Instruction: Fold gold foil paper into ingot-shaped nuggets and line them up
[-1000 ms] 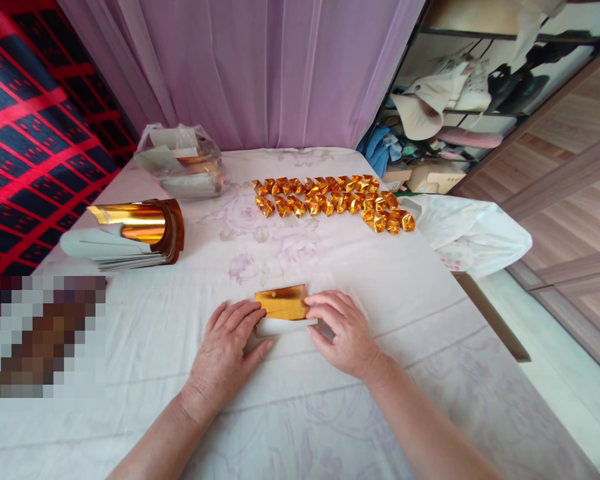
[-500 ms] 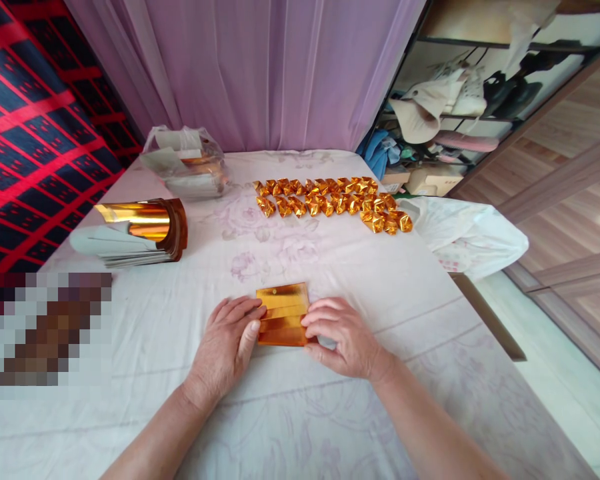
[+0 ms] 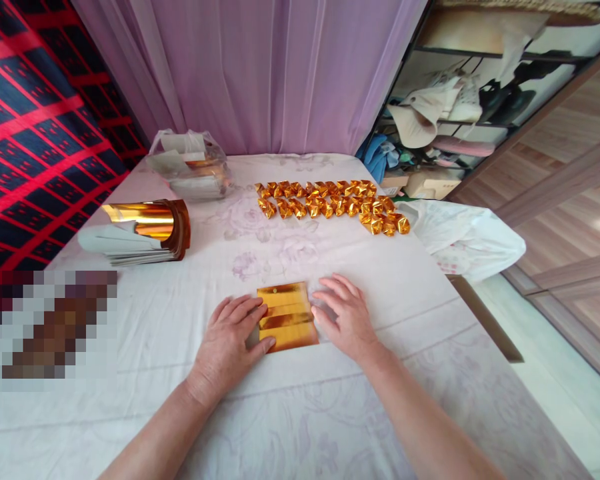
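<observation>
A sheet of shiny gold foil paper (image 3: 286, 320) lies flat on the table in front of me, with creases running across it. My left hand (image 3: 233, 333) rests palm down at its left edge, fingers spread, the thumb on the lower left corner and the fingertips on the left side. By the right edge, my right hand (image 3: 345, 317) is open with its fingers apart. Its fingertips are close to the sheet; whether they touch it I cannot tell.
Several folded gold foil pieces (image 3: 325, 200) stand in rows at the back right. A curved stack of gold paper (image 3: 150, 230) and a clear plastic bag of paper (image 3: 193, 167) are at the left. Beyond the table's right edge hangs a white plastic bag (image 3: 475, 237), near a shelf (image 3: 425, 120).
The sheet's lower part has opened out flat toward me. My right hand has let go of the edge and spread its fingers; my left thumb has come down onto the lower corner.
</observation>
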`<state>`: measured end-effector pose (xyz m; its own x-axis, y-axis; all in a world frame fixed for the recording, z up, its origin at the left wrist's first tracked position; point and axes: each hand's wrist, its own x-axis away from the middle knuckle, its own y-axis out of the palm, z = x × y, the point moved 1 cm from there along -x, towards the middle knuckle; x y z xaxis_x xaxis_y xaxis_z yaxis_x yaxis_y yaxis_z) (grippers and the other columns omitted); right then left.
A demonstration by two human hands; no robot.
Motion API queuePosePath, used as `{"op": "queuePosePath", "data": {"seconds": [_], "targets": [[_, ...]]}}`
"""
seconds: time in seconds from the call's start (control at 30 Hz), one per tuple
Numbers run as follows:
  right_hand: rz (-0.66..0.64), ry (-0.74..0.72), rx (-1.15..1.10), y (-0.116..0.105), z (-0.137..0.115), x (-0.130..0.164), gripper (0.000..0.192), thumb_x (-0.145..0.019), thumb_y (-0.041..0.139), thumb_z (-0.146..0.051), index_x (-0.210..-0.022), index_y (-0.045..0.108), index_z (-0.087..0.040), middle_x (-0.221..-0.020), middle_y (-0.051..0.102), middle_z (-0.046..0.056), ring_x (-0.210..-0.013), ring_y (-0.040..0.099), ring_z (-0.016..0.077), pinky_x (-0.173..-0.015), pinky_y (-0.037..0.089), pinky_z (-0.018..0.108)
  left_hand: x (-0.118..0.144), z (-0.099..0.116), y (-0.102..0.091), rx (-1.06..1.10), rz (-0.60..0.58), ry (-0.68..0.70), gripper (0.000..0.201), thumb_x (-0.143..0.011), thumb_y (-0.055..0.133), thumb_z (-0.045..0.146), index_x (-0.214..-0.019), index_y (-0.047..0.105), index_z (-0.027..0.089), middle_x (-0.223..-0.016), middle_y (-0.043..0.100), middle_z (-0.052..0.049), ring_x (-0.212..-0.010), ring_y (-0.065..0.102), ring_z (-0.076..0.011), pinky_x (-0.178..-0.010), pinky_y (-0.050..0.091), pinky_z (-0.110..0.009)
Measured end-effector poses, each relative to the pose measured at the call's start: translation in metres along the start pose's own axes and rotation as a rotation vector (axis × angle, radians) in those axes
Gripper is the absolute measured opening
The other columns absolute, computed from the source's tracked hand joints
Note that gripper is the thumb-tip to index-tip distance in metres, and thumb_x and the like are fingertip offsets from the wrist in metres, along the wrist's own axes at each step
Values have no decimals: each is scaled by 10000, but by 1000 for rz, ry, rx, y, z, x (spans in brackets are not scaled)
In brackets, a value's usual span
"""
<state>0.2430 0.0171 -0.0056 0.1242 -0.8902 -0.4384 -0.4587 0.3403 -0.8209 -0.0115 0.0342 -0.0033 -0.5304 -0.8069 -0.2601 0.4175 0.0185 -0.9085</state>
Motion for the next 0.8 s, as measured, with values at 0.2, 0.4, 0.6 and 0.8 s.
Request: {"op": "queuePosePath", "data": {"seconds": [0.2, 0.4, 0.6, 0.8], "targets": [[-75, -26, -22, 3, 0, 1, 229, -893, 535, -282, -1021, 721, -245, -1255, 631, 76, -1306, 438, 301, -1027, 396, 490, 1, 3, 0, -31, 16, 23, 455, -835, 651, 400, -1247, 633, 208, -1286, 644, -96, -1219, 550, -325, -1071, 384, -573], [-57, 5, -19, 6, -2, 0, 346, -863, 574, -313, -1187, 635, -209, -1339, 570, 126, -1336, 408, 323, -1039, 394, 526, 2, 5, 0, -52, 29, 50, 431, -869, 607, 400, -1251, 627, 204, -1287, 637, -110, -1210, 555, -327, -1055, 401, -577], [-118, 13, 19, 7, -4, -2, 351, -824, 625, -306, -1168, 631, -234, -1385, 532, 119, -1374, 355, 341, -1048, 371, 542, 2, 5, 0, -42, 68, 53, 401, -870, 607, 396, -1224, 639, 210, -1323, 601, -129, -1208, 552, -330, -1043, 413, -575], [-121, 29, -29, 5, -4, -3, 272, -805, 640, -257, -1076, 647, -235, -1357, 569, 101, -1367, 377, 330, -1045, 367, 532, 1, 5, 0, -71, 82, 21, 342, -901, 574, 354, -1201, 656, 212, -1361, 560, -137, -1230, 526, -338, -1033, 411, -573]]}}
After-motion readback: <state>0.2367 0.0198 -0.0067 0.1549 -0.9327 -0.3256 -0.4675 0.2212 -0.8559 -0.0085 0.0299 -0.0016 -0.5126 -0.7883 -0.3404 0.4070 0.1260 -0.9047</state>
